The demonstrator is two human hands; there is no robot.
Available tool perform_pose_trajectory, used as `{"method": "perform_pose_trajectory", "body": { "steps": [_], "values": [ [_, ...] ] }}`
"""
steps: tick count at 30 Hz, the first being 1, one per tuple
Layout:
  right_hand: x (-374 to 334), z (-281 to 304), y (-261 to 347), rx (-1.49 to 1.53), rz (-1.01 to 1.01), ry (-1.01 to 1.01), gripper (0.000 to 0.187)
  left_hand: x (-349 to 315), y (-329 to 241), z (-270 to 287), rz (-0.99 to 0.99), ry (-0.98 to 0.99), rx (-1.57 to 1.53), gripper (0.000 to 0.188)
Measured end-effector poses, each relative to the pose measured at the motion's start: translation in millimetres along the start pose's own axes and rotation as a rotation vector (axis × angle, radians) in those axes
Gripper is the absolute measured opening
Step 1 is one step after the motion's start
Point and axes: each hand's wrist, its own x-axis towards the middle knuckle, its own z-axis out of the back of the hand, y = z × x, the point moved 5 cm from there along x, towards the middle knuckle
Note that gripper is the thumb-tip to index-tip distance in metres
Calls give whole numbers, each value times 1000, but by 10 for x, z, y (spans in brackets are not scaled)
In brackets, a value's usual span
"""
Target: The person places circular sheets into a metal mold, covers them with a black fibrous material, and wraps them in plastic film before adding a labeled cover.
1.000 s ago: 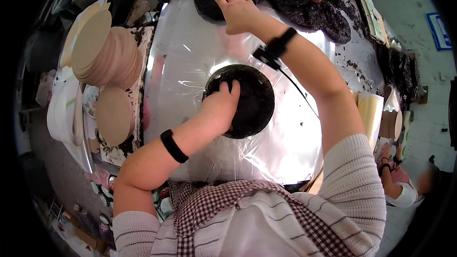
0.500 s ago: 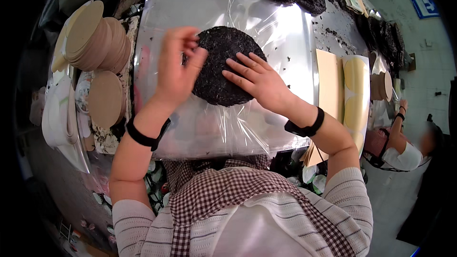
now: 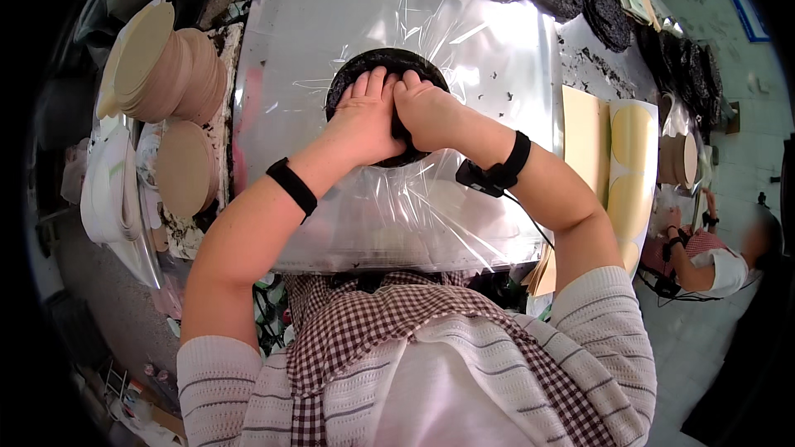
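Black disc sitting upper centre of frame, round, no long axis; lying beneath both hands, equally near. Left hand spreading flat, grasping nothing; right hand half-hiding fingers, can't tell grip.

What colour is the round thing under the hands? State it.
The round thing is black; head view.

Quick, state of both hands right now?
Left hand: open, fingers extended on the black disc, not gripping it.
Right hand: on the disc beside the left; open or closed can't be told.
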Motion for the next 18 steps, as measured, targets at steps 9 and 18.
{"method": "perform_pose_trajectory", "body": {
  "steps": [9, 18],
  "values": [
    [-1113, -624, -1326, 202, -400, -697, 106, -31, 369, 291, -50, -128, -307, 105],
    [-1644, -1145, 192, 2082, -145, -639, 56, 211, -11, -57, 96, 164, 220, 118]
  ]
}}
